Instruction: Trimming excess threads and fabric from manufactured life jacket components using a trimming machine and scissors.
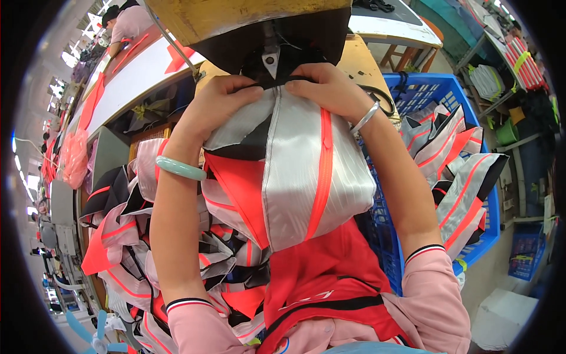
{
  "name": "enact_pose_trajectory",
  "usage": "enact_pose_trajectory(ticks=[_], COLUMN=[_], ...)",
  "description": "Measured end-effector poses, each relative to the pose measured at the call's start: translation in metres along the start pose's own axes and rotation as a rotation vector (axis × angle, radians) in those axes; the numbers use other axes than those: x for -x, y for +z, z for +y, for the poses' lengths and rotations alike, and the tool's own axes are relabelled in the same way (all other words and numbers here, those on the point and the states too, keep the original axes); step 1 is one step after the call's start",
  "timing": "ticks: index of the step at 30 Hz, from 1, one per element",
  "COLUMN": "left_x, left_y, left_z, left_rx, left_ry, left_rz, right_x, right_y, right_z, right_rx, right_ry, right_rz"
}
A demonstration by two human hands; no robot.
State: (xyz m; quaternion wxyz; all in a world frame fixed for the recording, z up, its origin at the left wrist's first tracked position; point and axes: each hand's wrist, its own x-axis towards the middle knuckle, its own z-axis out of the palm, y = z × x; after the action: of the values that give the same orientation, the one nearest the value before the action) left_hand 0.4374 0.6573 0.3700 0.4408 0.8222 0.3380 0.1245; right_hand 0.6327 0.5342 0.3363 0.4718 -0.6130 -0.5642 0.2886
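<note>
A silver-grey fabric piece with a coral zipper, black edging and a coral panel hangs toward my lap. My left hand pinches its far edge on the left, thumb on top. On the right my right hand grips the same edge, thumb pressing near the middle seam. Between the two hands the edge lies under the metal tip of what looks like a sewing machine. The fingers under the fabric are hidden.
Many similar sewn pieces are heaped at my left. On the right stands a blue plastic basket holding more silver and coral pieces. A white-topped table and another person are at the far left.
</note>
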Motion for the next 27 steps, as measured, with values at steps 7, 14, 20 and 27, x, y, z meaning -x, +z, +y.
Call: enact_pose_trajectory(ticks=[7,14,20,27], left_x=[-0.002,0.007,0.063,0.094], left_y=[0.000,-0.008,0.042,0.062], left_z=[0.007,-0.005,0.008,-0.046], left_rx=[0.138,0.324,0.240,0.139], left_ry=[-0.005,-0.028,0.199,0.226], left_rz=[0.003,0.050,-0.306,-0.390], right_x=[-0.004,0.012,0.065,0.124], right_y=[-0.002,-0.016,-0.012,-0.020], right_z=[-0.001,-0.015,-0.014,-0.018], right_rx=[-0.141,-0.064,0.012,-0.224], right_ry=[0.034,0.005,-0.164,0.074], right_rz=[0.013,0.066,-0.396,-0.297])
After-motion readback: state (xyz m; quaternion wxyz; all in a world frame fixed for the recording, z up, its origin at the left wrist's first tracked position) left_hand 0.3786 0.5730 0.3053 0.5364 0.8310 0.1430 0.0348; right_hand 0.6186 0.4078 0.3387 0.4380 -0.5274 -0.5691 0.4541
